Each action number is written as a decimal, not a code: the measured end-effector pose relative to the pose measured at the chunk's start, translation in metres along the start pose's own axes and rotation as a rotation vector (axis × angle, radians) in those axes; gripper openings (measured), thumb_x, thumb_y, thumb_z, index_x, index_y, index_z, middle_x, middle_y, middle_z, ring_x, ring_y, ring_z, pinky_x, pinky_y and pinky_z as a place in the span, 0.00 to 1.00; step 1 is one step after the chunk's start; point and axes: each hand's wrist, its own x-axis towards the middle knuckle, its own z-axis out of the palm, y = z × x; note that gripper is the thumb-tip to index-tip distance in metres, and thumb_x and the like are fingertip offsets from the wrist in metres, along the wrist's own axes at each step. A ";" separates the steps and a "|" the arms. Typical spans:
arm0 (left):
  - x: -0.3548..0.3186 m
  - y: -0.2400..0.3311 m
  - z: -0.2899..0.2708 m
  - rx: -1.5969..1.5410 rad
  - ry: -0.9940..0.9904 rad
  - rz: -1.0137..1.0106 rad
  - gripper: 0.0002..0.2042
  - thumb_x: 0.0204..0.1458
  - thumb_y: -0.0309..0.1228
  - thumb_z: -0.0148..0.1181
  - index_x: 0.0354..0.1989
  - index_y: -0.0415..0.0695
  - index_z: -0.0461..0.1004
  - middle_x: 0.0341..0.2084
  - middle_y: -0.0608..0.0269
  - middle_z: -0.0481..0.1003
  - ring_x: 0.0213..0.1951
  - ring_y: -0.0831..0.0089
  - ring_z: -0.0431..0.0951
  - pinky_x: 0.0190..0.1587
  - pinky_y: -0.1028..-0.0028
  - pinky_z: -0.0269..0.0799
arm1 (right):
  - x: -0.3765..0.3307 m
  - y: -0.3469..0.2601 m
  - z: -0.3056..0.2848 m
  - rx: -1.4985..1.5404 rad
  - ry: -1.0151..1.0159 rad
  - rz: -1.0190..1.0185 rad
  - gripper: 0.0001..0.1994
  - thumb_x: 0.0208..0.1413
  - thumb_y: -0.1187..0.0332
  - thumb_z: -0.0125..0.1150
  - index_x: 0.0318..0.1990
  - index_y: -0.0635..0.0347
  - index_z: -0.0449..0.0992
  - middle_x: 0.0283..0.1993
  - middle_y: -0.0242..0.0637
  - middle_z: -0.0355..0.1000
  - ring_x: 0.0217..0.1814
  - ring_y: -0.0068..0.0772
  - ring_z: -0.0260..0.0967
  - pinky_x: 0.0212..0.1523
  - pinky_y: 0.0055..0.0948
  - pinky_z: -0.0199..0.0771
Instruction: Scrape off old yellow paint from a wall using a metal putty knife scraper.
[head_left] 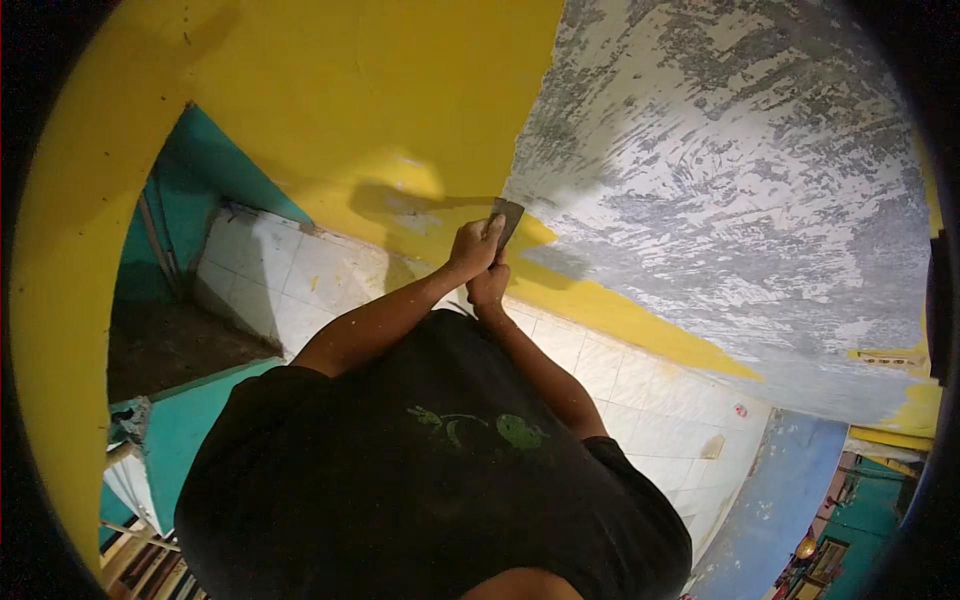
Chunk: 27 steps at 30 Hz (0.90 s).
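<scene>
"Where's the flat-bladed scraper [511, 217]?"

"Just above the centre of the frame, where the yellow paint [400, 80] borders the stripped grey-and-white patch [720, 170]. The left hand [474, 250] is curled firmly round it, thumb laid along the blade. The right hand [487, 286] is closed just below, seemingly round the handle (the fingers and wrists hide that part, so I'm inferring)."

"Which way does it point?"

"Its long axis runs up the frame with a slight lean to the right. The broad dark end is uppermost, and the covered end drops toward the black T-shirt [440, 480]."

"Is the edge on the wall?"

"I can't tell. The shadow [385, 200] to the left of the hands falls near it, but actual contact is unclear."

"So how would you scrape well here?"

"I'd set the edge at a low angle, right at the ragged paint border, so it slips beneath the yellow instead of gouging the plaster. Both hands should share the push: the upper one guiding, the lower one driving. I'd favour short, even strokes, and ease off near the white tiles [560, 345] below, since a slip could chip them."
</scene>
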 end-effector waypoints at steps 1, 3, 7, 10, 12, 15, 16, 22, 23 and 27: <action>0.001 -0.002 -0.001 -0.007 0.001 0.002 0.22 0.53 0.45 0.45 0.16 0.37 0.65 0.10 0.51 0.66 0.16 0.57 0.69 0.21 0.63 0.62 | 0.000 0.000 0.002 -0.006 0.001 -0.004 0.19 0.49 0.66 0.56 0.46 0.71 0.65 0.30 0.44 0.72 0.33 0.29 0.68 0.32 0.31 0.67; -0.003 0.012 -0.007 -0.046 -0.018 0.008 0.22 0.53 0.45 0.45 0.16 0.37 0.65 0.09 0.53 0.66 0.15 0.60 0.70 0.21 0.64 0.63 | 0.001 0.006 0.004 0.153 -0.005 -0.053 0.18 0.49 0.65 0.57 0.43 0.70 0.66 0.28 0.44 0.71 0.32 0.28 0.67 0.30 0.31 0.66; -0.004 0.012 -0.009 -0.057 -0.064 -0.004 0.22 0.55 0.45 0.43 0.17 0.40 0.64 0.09 0.59 0.64 0.16 0.69 0.68 0.20 0.68 0.61 | -0.001 0.002 0.004 0.091 0.031 -0.130 0.16 0.48 0.63 0.57 0.34 0.71 0.68 0.22 0.42 0.69 0.26 0.28 0.65 0.26 0.32 0.64; -0.002 -0.005 -0.002 -0.143 -0.078 -0.048 0.22 0.55 0.45 0.42 0.17 0.40 0.64 0.09 0.60 0.64 0.15 0.70 0.68 0.21 0.68 0.62 | -0.002 -0.003 0.001 -0.055 0.050 -0.119 0.16 0.48 0.62 0.57 0.32 0.71 0.68 0.21 0.42 0.69 0.25 0.28 0.65 0.26 0.32 0.64; -0.003 0.005 -0.001 -0.186 -0.104 -0.080 0.22 0.55 0.45 0.42 0.17 0.40 0.64 0.10 0.60 0.65 0.15 0.70 0.68 0.21 0.68 0.62 | -0.001 -0.003 0.000 -0.009 0.069 -0.126 0.16 0.48 0.62 0.57 0.32 0.70 0.68 0.21 0.42 0.69 0.25 0.27 0.64 0.26 0.32 0.64; -0.006 0.033 -0.010 -0.184 -0.126 -0.077 0.21 0.56 0.44 0.42 0.17 0.39 0.64 0.11 0.61 0.66 0.15 0.72 0.68 0.22 0.70 0.63 | -0.001 -0.012 -0.001 -0.002 0.112 -0.164 0.15 0.48 0.62 0.57 0.33 0.69 0.68 0.21 0.42 0.69 0.26 0.25 0.64 0.27 0.31 0.64; -0.005 0.040 -0.011 -0.140 -0.123 -0.044 0.21 0.56 0.44 0.42 0.18 0.39 0.65 0.12 0.61 0.67 0.15 0.73 0.68 0.22 0.71 0.64 | 0.002 -0.019 -0.002 -0.042 0.136 -0.194 0.15 0.48 0.62 0.57 0.33 0.69 0.69 0.21 0.41 0.69 0.26 0.24 0.63 0.27 0.31 0.64; 0.026 0.046 -0.011 -0.236 -0.040 0.072 0.23 0.53 0.46 0.46 0.15 0.38 0.65 0.08 0.58 0.67 0.14 0.67 0.70 0.21 0.69 0.64 | 0.025 -0.072 -0.005 0.045 0.034 -0.286 0.16 0.48 0.63 0.57 0.36 0.71 0.67 0.23 0.39 0.69 0.29 0.20 0.61 0.27 0.31 0.64; 0.025 0.048 -0.012 -0.234 -0.037 0.084 0.23 0.53 0.46 0.46 0.15 0.38 0.65 0.08 0.58 0.67 0.14 0.67 0.70 0.21 0.69 0.64 | 0.024 -0.072 -0.002 0.050 0.034 -0.297 0.16 0.48 0.63 0.57 0.36 0.71 0.67 0.23 0.39 0.69 0.29 0.20 0.61 0.27 0.31 0.64; 0.003 0.024 -0.009 -0.058 -0.066 0.089 0.22 0.53 0.46 0.44 0.19 0.38 0.67 0.13 0.53 0.69 0.20 0.60 0.71 0.26 0.65 0.65 | 0.002 -0.024 -0.002 0.117 0.019 -0.201 0.17 0.50 0.62 0.56 0.39 0.71 0.67 0.29 0.42 0.70 0.31 0.24 0.63 0.31 0.28 0.65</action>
